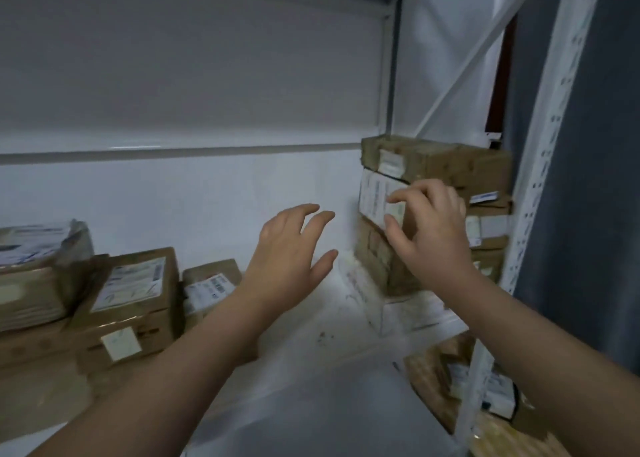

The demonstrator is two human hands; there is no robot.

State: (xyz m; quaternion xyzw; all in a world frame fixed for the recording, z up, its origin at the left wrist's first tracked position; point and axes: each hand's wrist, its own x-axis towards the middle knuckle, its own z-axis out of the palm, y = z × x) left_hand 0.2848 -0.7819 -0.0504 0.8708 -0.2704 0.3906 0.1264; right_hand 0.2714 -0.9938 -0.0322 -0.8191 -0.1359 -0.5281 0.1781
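Nearest, two bare forearms reach up from the lower edge over a white shelf [311,370] whose surface is smudged and carries a few dark specks. Under its right end, more boxes [436,380] sit on a lower level. On the left of the shelf lie brown cartons [131,301] with white labels, a small carton [211,283] beside them, and padded parcels [34,245] piled at the far left. The left hand [291,249] hovers above the middle of the shelf, palm turned right, fingers straight and spread, holding nothing and touching nothing. The right hand [433,228] is raised in front of the stack [485,169] of brown boxes in the right corner, on top of a flat white parcel [408,311]. Its fingers are bent like a claw with the thumb apart, closed round nothing. Their tips lie at the white box [375,197], second from the top; whether they touch it cannot be told. Behind stands a pale wall [173,197], and right of the stack a perforated white post [540,179] and a grey curtain [588,179].
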